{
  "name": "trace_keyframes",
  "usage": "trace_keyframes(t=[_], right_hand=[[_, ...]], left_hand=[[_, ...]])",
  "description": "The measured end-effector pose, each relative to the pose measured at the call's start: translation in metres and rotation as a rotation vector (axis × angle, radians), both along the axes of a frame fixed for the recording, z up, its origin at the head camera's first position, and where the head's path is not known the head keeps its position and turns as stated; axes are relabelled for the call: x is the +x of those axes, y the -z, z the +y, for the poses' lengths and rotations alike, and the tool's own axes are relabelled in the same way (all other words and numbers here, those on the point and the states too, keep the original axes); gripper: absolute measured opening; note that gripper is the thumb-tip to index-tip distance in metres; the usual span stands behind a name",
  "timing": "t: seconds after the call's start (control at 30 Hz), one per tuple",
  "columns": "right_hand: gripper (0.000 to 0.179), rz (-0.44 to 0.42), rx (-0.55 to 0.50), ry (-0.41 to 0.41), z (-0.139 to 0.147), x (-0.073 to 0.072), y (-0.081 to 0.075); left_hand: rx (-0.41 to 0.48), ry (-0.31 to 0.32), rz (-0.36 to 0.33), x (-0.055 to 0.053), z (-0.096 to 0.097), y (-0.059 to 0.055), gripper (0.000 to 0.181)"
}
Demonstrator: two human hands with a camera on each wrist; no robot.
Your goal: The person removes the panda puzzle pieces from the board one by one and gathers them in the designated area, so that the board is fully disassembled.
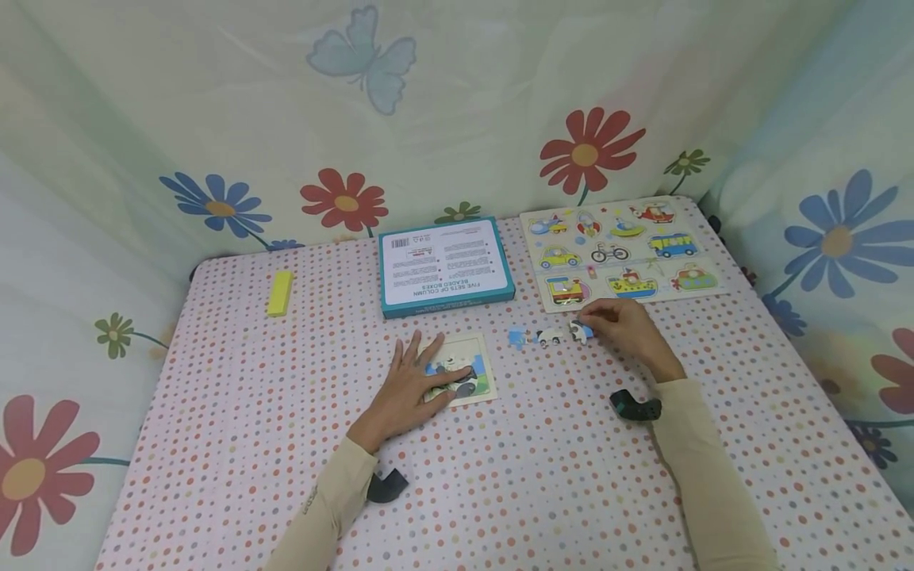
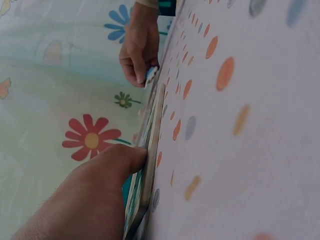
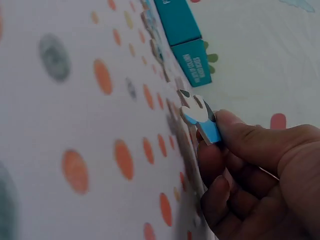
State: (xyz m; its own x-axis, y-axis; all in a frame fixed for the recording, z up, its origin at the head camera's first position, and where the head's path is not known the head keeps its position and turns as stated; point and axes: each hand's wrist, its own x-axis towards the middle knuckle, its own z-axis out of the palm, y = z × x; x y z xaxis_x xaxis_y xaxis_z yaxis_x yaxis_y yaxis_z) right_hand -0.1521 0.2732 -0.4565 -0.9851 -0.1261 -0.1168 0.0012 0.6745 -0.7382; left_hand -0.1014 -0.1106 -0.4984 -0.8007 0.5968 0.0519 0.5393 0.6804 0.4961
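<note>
A small square panda puzzle (image 1: 480, 366) lies on the dotted table in the head view. My left hand (image 1: 414, 388) rests on it with fingers spread, covering its left part. In the left wrist view the thumb (image 2: 131, 156) touches the edge of the board. My right hand (image 1: 628, 333) pinches a jigsaw piece (image 3: 202, 116), black, white and blue, between thumb and index finger close over the table. Left of it lie a black-and-white piece (image 1: 549, 338) and a blue piece (image 1: 518, 339), in a row between the puzzle and the right hand.
Behind the puzzle lies a teal-edged box (image 1: 446, 266) with printed text. At the back right is a wooden vehicle puzzle board (image 1: 598, 274). A yellow block (image 1: 280, 293) lies at the left. Flowered curtains (image 1: 471, 95) stand along the table's far and side edges.
</note>
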Motion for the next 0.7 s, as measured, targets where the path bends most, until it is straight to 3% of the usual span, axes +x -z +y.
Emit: trace_keyframes(t=[0.17, 0.4, 0.7], right_hand=[[0.025, 0.042, 0.075, -0.027, -0.004, -0.004, 0.009], [0.018, 0.117, 0.073, -0.023, -0.006, -0.005, 0.015], [0.022, 0.121, 0.062, 0.026, -0.01, -0.005, 0.014]], left_hand=[[-0.002, -0.005, 0.001, 0.0, 0.0, 0.0, 0.038], [-0.008, 0.0, 0.0, 0.0, -0.001, 0.003, 0.038], [0.049, -0.008, -0.021, -0.002, -0.002, 0.001, 0.039]])
